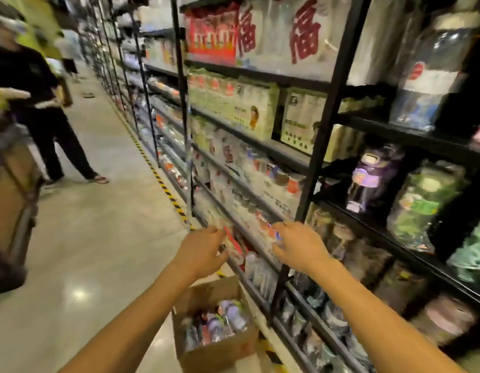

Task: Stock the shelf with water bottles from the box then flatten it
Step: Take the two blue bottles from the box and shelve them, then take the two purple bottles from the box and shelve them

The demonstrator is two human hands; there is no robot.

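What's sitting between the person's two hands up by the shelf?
In the head view, a red-labelled bottle lies between the left hand and the right hand, in front of the shelf. Blur hides whether either hand grips it.

A shiny grey floor (pixel 98 238) fills 9 o'clock with a bright spot of light (pixel 78 294) at 8 o'clock, and a yellow and black striped line (pixel 158 179) runs beside tall black racks (pixel 321 146) from 11 to 4 o'clock.
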